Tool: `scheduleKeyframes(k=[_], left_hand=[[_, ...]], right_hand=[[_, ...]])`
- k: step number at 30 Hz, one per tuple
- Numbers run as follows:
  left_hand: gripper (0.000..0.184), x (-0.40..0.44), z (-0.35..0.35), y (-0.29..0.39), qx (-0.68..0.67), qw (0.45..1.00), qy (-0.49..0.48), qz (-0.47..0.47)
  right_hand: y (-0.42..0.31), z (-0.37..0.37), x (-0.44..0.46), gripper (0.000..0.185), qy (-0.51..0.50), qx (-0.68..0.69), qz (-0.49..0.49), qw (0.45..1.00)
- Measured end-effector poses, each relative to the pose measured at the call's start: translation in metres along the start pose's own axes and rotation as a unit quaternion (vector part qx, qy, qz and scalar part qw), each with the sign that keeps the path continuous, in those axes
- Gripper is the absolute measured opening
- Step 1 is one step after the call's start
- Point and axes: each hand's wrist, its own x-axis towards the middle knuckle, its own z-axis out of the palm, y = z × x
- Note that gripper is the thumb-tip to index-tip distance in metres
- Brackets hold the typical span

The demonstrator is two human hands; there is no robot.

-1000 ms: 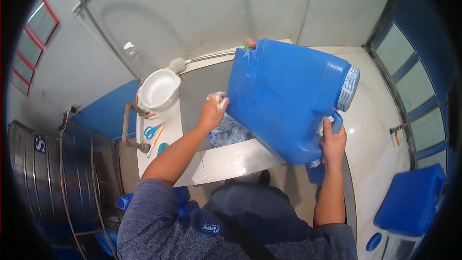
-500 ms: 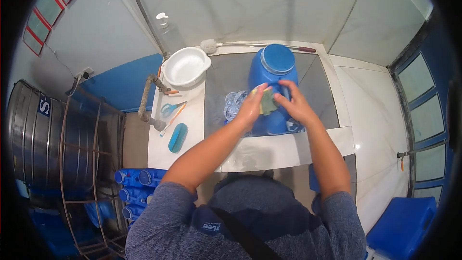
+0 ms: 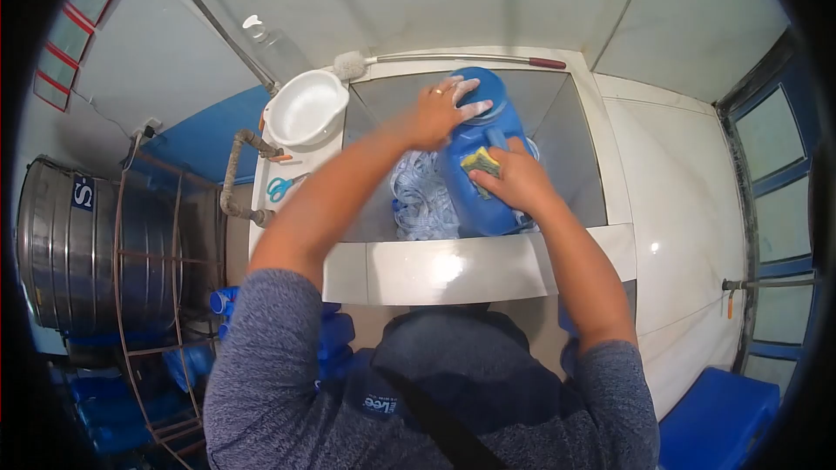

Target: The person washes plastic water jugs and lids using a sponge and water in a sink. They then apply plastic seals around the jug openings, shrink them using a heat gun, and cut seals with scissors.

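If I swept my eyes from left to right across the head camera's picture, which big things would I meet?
Shiny, ribbed metal tank → round white plastic basin → upright blue plastic jug → pale rectangular panes in a blue frame.

"S" on tank (image 3: 104, 252), "lee" on shirt (image 3: 348, 422)

Left arm (image 3: 326, 204): reaching forward, slanting inward toward the right, blurred from motion toward the hand.
Left hand (image 3: 442, 111): palm down, laid flat, set farther forward than the right.
Left fingers (image 3: 476, 109): spread apart, pointing right, streaked with white foam.
Right arm (image 3: 585, 265): reaching forward, slanting inward toward the left.
Right hand (image 3: 520, 177): curled in a grip, fingers partly hidden.
Right thumb (image 3: 484, 181): extended, pointing left.
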Motion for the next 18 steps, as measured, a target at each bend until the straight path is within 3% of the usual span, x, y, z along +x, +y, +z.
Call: scheduleKeyframes(k=[1,2,3,5,7,10,12,16,18], left_hand=[[0.104,0.007,-0.003,-0.007,0.091,0.989,-0.052,0.103],[0.116,0.013,-0.026,-0.002,0.110,0.980,-0.122,0.111],[0.116,0.018,-0.041,0.001,0.112,0.980,-0.126,0.109],[0.126,0.026,-0.059,0.004,0.143,0.948,-0.268,0.098],[0.127,0.023,-0.049,-0.008,0.137,0.947,-0.266,0.116],[0.117,0.018,-0.046,-0.007,0.026,0.957,-0.272,0.098],[0.111,0.011,-0.045,-0.002,0.015,0.970,-0.242,0.020],[0.111,-0.002,-0.030,-0.005,0.035,0.968,-0.246,-0.025],[0.117,-0.011,-0.025,-0.008,0.010,0.974,-0.199,-0.111]], right_hand=[[0.001,-0.005,0.001,0.043,-0.028,-0.030,-0.017,0.999],[0.003,-0.012,0.003,0.043,-0.034,-0.025,-0.017,0.999],[0.006,-0.019,0.009,0.042,-0.084,-0.046,-0.055,0.994],[0.014,-0.021,0.012,0.041,-0.132,-0.060,-0.098,0.984],[0.019,-0.020,0.013,0.040,-0.137,-0.094,-0.160,0.973],[0.015,-0.022,0.007,0.038,-0.132,-0.085,-0.130,0.979],[0.015,-0.018,0.007,0.037,-0.118,-0.080,-0.141,0.980],[0.006,-0.010,0.009,0.034,-0.105,-0.078,-0.137,0.982],[-0.001,-0.004,0.009,0.035,-0.098,-0.078,-0.139,0.982]])
